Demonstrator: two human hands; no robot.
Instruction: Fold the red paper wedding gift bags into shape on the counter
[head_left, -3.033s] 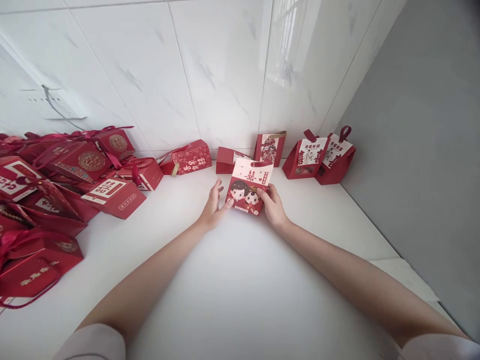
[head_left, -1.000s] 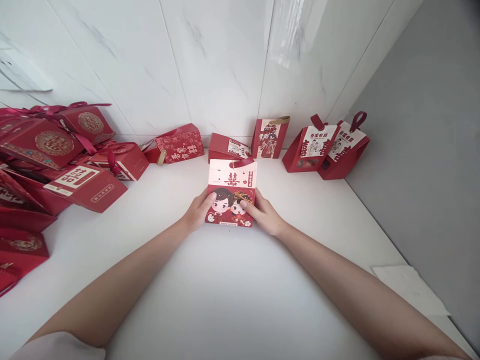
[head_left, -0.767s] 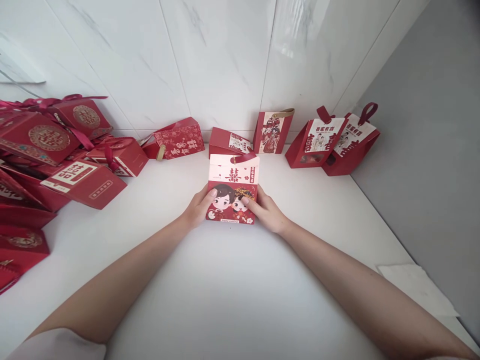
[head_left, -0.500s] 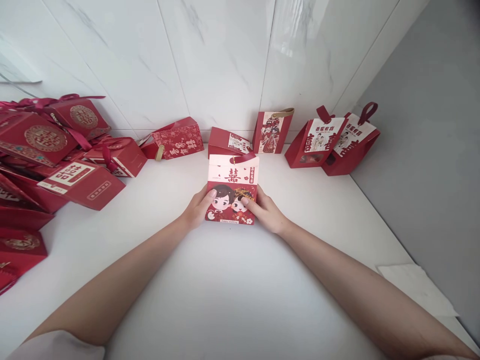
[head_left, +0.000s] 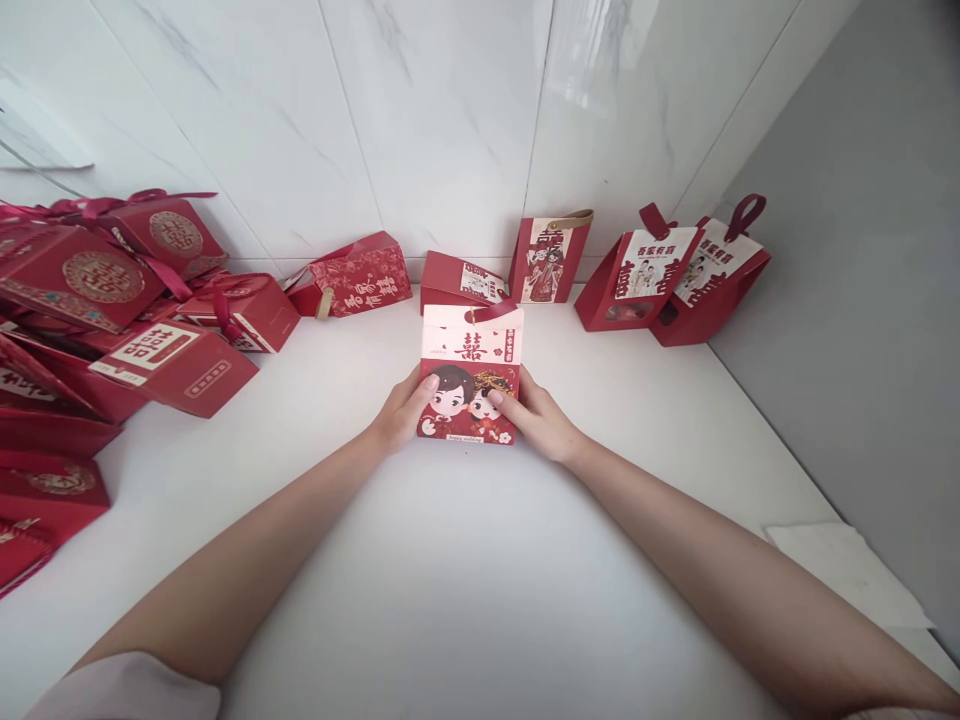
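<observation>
Between both hands is a red and cream paper gift box [head_left: 471, 345] with two cartoon figures on its front and a dark red ribbon handle at the top. My left hand [head_left: 401, 410] grips its left side, thumb on the printed front. On the opposite side my right hand [head_left: 544, 415] holds it the same way, thumb over one figure. The fingers behind the box are hidden. Just behind it lies another red box [head_left: 450, 280] with a cream label, partly covered.
Several red boxes with ribbons pile up at the left, including one with a cream label [head_left: 176, 365]. A floral red box [head_left: 360, 275] lies by the tiled wall. Upright boxes [head_left: 637, 280] stand at the back right. White paper [head_left: 847, 570] lies at the right edge.
The whole scene has shifted slightly to the right in view. Both hands keep the same hold on the gift box.
</observation>
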